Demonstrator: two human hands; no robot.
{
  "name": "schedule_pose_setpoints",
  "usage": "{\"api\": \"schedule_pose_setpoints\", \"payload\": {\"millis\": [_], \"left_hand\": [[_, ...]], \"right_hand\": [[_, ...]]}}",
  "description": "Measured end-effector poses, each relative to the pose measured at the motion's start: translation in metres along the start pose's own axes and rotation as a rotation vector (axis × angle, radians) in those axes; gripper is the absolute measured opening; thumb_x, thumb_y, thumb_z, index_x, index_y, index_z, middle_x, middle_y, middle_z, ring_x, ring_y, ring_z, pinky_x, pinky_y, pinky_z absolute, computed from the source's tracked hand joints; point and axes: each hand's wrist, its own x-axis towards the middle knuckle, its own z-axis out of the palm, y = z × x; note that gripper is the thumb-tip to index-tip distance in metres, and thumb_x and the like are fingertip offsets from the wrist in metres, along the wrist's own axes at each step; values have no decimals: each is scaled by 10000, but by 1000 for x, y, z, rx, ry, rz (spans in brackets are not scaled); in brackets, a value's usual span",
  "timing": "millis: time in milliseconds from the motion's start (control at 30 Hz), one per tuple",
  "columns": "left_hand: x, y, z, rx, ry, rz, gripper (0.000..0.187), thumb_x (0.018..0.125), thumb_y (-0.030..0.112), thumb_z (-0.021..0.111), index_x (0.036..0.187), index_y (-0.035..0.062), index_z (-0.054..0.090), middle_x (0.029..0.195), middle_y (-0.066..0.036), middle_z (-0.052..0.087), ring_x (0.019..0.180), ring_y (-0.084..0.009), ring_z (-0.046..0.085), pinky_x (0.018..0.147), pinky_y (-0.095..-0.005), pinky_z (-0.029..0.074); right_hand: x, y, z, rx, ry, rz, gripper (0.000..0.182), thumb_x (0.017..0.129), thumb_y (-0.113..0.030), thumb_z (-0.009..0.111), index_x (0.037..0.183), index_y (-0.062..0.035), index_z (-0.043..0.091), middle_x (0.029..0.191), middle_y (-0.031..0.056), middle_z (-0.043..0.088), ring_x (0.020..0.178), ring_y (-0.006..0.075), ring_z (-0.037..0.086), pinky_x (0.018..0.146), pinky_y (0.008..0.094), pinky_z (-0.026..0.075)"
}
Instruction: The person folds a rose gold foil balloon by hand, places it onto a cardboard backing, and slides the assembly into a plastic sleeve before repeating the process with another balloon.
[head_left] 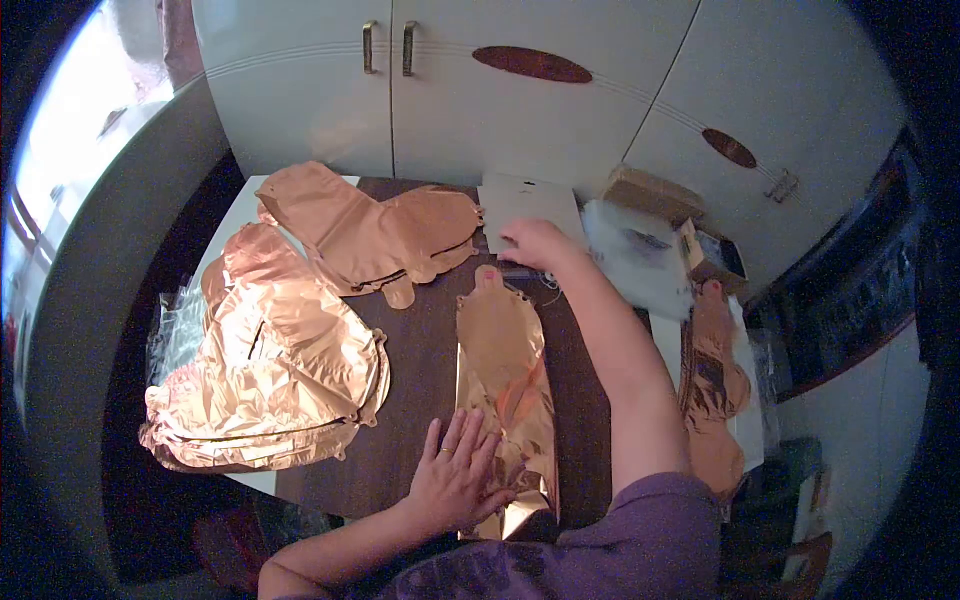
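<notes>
A flat rose-gold foil balloon lies lengthwise on the dark table in front of me, its rounded tab pointing away. My left hand rests on the near part of this balloon, fingers spread, a ring on one finger. Beyond the balloon's far end, my right hand is over the lower edge of a white card. Its fingers are curled in, and whatever is in them is too small to make out. Small thin items lie just below that hand, partly hidden.
Large stacks of shiny foil balloons and duller foil balloons cover the left side. At right are a clear plastic bag, a cardboard box, a small open box and more folded foil balloons. White cabinets stand behind.
</notes>
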Motion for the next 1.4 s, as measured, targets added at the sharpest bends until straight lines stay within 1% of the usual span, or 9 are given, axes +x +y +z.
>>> {"api": "schedule_pose_setpoints", "payload": {"millis": [167, 267, 367, 467, 667, 767, 933, 1233, 1400], "left_hand": [[1, 2, -3, 23, -13, -15, 827, 836, 629, 561, 1382, 16, 459, 1475, -280, 347, 1402, -437, 280, 1118, -608, 201], [0, 2, -3, 16, -13, -7, 833, 838, 632, 556, 1390, 17, 455, 1472, -277, 355, 1402, -439, 280, 1123, -603, 196], [-1, 2, 0, 50, 31, 6, 833, 841, 639, 547, 1388, 17, 460, 1471, -273, 360, 1400, -444, 279, 1125, -601, 195], [-3, 2, 6, 57, 72, 12, 830, 842, 647, 538, 1380, 18, 470, 1470, -272, 362, 1396, -450, 281, 1126, -600, 194], [-9, 0, 10, 66, 90, 24, 840, 837, 655, 538, 1389, 27, 462, 1475, -270, 355, 1390, -452, 289, 1131, -596, 186], [-10, 0, 9, 65, 85, 21, 845, 832, 653, 545, 1398, 32, 453, 1484, -268, 343, 1395, -450, 279, 1139, -591, 171], [-12, 2, 9, 72, 63, 16, 842, 832, 647, 547, 1407, 40, 444, 1498, -265, 323, 1411, -445, 251, 1150, -585, 142], [-15, -2, 13, 49, 114, 43, 828, 853, 638, 520, 1413, 36, 427, 1482, -267, 333, 1406, -443, 250, 1149, -587, 142], [-14, -4, 12, 25, 146, 51, 808, 871, 619, 502, 1403, 17, 417, 1465, -269, 348, 1392, -448, 267, 1146, -587, 151]], "right_hand": [[1, -15, -5, -137, -93, 158, 238, 851, -266, 635, 929, -44, 671, 1016, 151, 666, 965, 361, 622, 797, 470, 516], [-10, -11, -14, -431, 466, 11, 183, 854, -217, 627, 880, -38, 660, 871, 137, 651, 831, 354, 629, 733, 457, 525], [-33, -24, -55, -249, 901, 1, 110, 838, -140, 607, 861, -54, 672, 819, 128, 668, 694, 357, 628, 628, 488, 503], [-85, -77, -101, 166, 974, 105, 81, 822, -110, 645, 847, -33, 655, 799, 133, 656, 704, 339, 636, 621, 439, 505], [-152, -128, -84, 321, 950, 3, 79, 834, -63, 680, 889, -8, 672, 777, 122, 659, 661, 224, 632, 609, 336, 494], [-159, -125, -63, 432, 1018, 128, 106, 840, -110, 678, 884, -15, 664, 790, 140, 676, 687, 270, 664, 643, 372, 518], [-137, -57, -50, 539, 979, 460, 116, 881, -134, 641, 887, -20, 663, 692, 101, 690, 609, 211, 673, 608, 344, 513], [-156, -56, -91, 854, 1050, 357, 123, 917, -103, 590, 889, 10, 630, 742, 80, 688, 655, 152, 692, 596, 282, 543], [-175, -66, -101, 1037, 766, 358, 116, 927, -94, 582, 863, 2, 598, 747, 82, 655, 624, 162, 685, 531, 279, 546]]}}
